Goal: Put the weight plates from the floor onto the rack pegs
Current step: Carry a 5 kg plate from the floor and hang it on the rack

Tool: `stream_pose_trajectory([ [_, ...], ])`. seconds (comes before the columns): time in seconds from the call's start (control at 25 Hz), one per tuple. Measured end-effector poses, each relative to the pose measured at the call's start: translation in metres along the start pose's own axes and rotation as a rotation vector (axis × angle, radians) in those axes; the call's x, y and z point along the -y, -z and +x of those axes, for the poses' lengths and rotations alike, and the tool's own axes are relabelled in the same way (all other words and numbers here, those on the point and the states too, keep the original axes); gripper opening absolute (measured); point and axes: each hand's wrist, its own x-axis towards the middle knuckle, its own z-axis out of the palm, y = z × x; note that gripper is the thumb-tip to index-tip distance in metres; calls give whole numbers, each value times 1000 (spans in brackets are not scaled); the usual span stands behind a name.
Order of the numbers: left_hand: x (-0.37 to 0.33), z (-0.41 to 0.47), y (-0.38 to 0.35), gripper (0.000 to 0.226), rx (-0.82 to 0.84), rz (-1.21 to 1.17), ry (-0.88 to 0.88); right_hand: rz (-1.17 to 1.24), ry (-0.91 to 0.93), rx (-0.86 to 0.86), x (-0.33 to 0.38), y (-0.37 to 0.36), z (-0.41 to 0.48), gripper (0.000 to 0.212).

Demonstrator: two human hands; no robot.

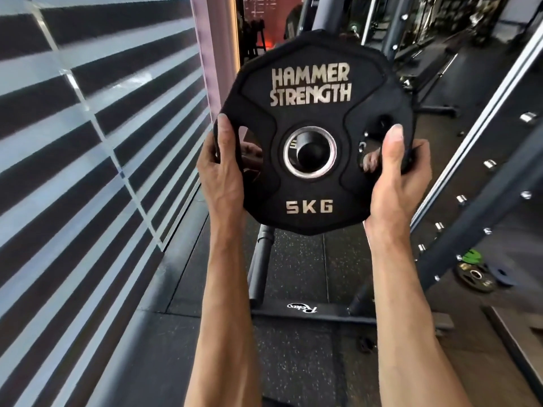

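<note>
Weight plate [311, 189] — 5 kg, upright at frame centre, clear of the floor | left hand [219, 168] and right hand [396, 183]: fingers curled round its side rims | step: bore lined up on rack peg [311, 155] | next: likely slide it straight on — kept level, then let go.

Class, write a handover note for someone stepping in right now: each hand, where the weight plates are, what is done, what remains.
Left hand grips the 5 kg plate by its left edge; right hand grips its right edge.
Done: this plate is up off the floor, upright, centre hole lined up on the black peg end; seating unclear.
Left: push it on, then fetch the black plate, green plate and blue plate lying at right.
</note>
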Motion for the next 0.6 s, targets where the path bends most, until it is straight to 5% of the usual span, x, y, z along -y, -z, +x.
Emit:
stream_pose_trajectory([
  [0.6,43,59,-21,38,113,74,-117,-156,-99,119,-51,3,35,51],
])
